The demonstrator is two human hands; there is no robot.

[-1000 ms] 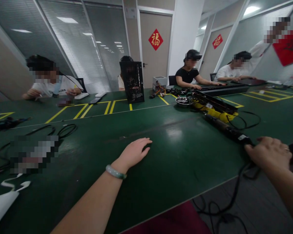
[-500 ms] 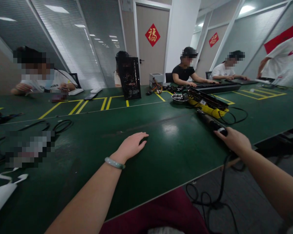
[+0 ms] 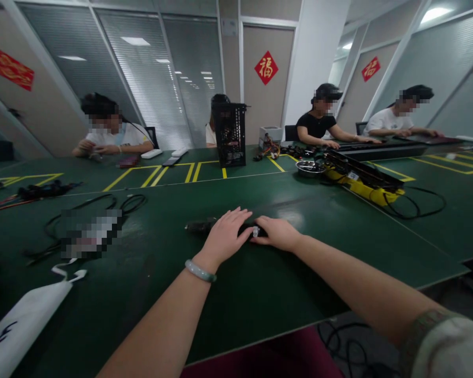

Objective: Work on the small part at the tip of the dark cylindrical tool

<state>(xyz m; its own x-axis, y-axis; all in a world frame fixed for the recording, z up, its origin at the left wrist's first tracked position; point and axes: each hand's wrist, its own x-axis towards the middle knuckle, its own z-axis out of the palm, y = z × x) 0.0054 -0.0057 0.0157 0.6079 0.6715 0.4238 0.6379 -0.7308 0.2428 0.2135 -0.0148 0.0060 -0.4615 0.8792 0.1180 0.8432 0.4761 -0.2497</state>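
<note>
Black cylinder (image 3: 205,227) lies flat on the green workbench (image 3: 150,310) straight ahead of me, its right end under both hands, with a small white tag (image 3: 255,231) showing there. My left hand (image 3: 225,236), the one with the jade bangle (image 3: 200,271), rests palm down on top of it, fingers spread and not curled round. My right hand (image 3: 276,233) comes in from the other side with its fingers pressed together, their tips by the tag and almost meeting the left hand. From this feed I can't tell whether those right fingers pinch the cylinder or only lie on it. To the left on the bench, a pixelated object (image 3: 91,233) sits among loose black cables (image 3: 132,203), and a white cloth bag (image 3: 23,325) lies nearer the edge. Up to the right I see a steel bowl (image 3: 309,168) just beside a yellow device (image 3: 362,188) with a black rail on it, and a black cable loop (image 3: 421,203) trails off that device. Farther on stands a black mesh PC case (image 3: 230,134), with a person (image 3: 219,121) seated behind it. Another person (image 3: 110,134) sits at the far left, and two more, one in a black top (image 3: 317,125) and one in a white top (image 3: 388,122), work at the far right.
</note>
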